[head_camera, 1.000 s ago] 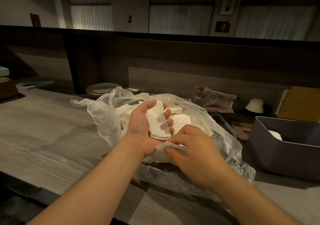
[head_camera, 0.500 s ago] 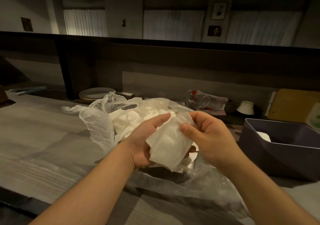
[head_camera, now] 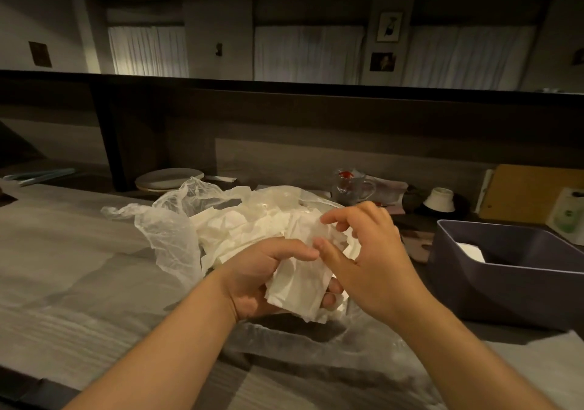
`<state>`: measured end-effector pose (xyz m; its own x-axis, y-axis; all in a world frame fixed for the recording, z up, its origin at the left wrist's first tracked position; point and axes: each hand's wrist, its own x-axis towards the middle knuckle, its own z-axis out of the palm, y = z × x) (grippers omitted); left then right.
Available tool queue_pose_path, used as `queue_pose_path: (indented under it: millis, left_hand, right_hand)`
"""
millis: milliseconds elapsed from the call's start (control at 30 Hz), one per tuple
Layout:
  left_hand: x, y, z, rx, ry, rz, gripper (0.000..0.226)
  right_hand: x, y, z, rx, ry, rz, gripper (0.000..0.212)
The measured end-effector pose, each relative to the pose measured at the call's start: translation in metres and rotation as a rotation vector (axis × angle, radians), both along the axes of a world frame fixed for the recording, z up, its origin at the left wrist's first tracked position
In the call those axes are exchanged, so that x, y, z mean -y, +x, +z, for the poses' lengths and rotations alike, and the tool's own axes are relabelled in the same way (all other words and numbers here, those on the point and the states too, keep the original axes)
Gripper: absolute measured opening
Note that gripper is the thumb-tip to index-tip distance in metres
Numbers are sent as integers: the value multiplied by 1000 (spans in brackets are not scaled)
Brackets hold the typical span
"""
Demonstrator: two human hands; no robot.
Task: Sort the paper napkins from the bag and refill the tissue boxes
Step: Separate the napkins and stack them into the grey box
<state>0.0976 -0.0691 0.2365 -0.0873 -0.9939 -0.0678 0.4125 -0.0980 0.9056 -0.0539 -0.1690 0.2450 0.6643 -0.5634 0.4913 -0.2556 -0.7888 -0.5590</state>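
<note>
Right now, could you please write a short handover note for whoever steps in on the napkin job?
Left hand grips a small stack of napkins over the bag.
Right hand pinches a napkin at the stack's top with its fingers.
Plastic bag lies open on the counter, many loose napkins inside.
Purple box on the right holds only a few napkins.
Left: finish sorting, refill.

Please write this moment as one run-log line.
left hand: grips napkin stack | right hand: fingers on stack top | box: nearly empty
</note>
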Motion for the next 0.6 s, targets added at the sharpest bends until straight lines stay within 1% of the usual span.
queue_pose_path:
  millis: [100,167,267,433,500,600]
  left_hand:
    - [-2,-2,0,43,-29,12,31]
    - [-1,-3,0,54,-48,6,35]
    - [0,-3,0,58,-74,-60,39]
    - [0,-3,0,106,-66,-79,35]
    - [0,-3,1,127,-48,-47,36]
    - [0,-4,1,158,-41,-63,44]
  right_hand:
    - [1,1,0,-56,39,-15,22]
    - [0,1,0,-26,68,-20,20]
    - [0,0,2,8,118,-9,16]
    - [-1,0,5,5,170,9,17]
    - [-1,-1,6,6,205,13,17]
    - [-1,-1,9,-19,222,22,17]
